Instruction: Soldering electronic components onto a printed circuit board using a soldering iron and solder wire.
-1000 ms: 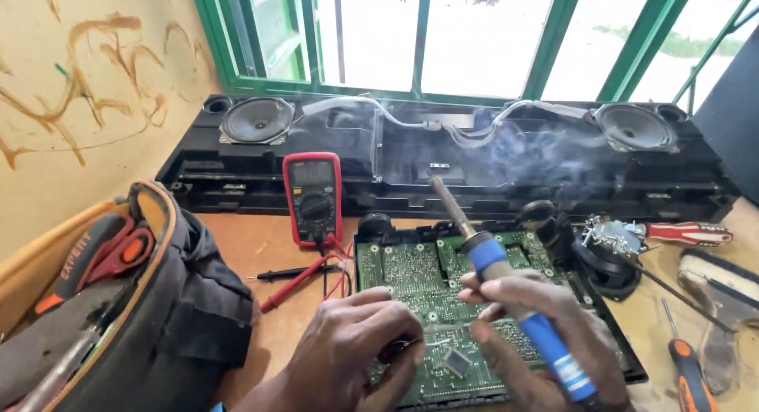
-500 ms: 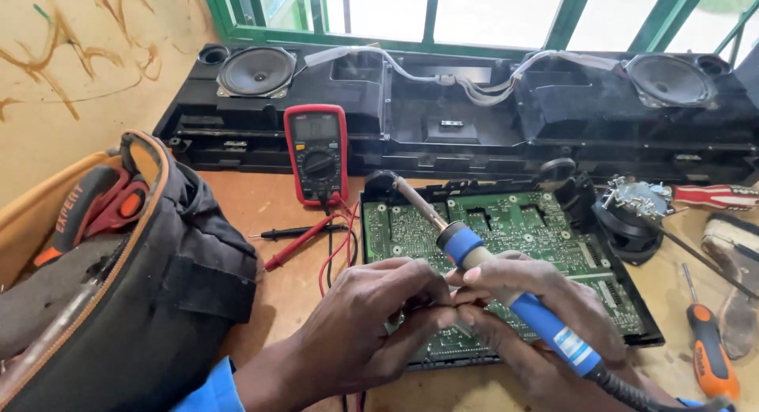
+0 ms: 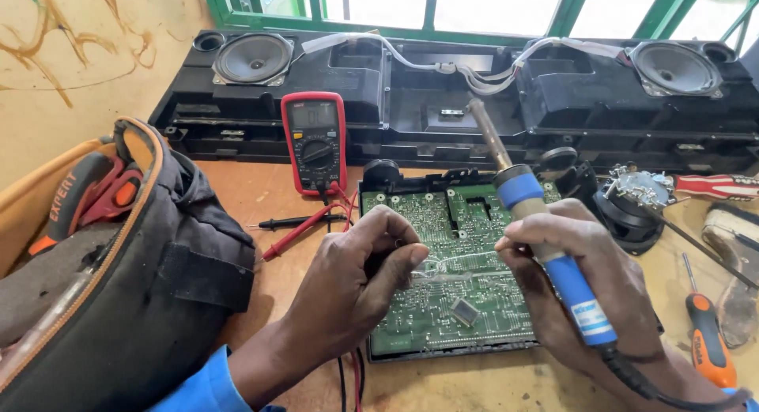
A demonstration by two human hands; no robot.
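At the far left of the wooden bench (image 3: pixel 277 202) lies a dark tool bag (image 3: pixel 118 293) with a tan rim, its mouth open on red-handled pliers (image 3: pixel 99 194). Just right of it a red digital multimeter (image 3: pixel 315 141) leans against the long black speaker housing (image 3: pixel 443 103) that runs along the window, a round speaker cone at each end; the meter's red and black probe leads (image 3: pixel 304 222) trail over the bench towards the person.

The left hand (image 3: pixel 360 277) hovers over the left part of a green circuit board (image 3: pixel 455 262) — its grip narrow, thumb and forefinger pinched on one end of a thin, silvery strand of solder wire (image 3: pixel 451 266) stretched across the board. The board lies flat near the middle of the bench, solder side up, dense with pale traces and joints, a small grey chip near its lower middle and a black frame about its edge.

The right hand (image 3: pixel 577 277) takes the strand's other end between its fingertips, while the same hand's grip is wrapped round the blue handle of a soldering iron (image 3: pixel 530 214); the iron slants up and away, its metal tip pointing at the housing and clear of the board.

Further right lie a black round part with a bundle of metal bits (image 3: pixel 632 198), a red-handled screwdriver (image 3: pixel 723 187) and, nearer, an orange-handled screwdriver (image 3: pixel 706 337).
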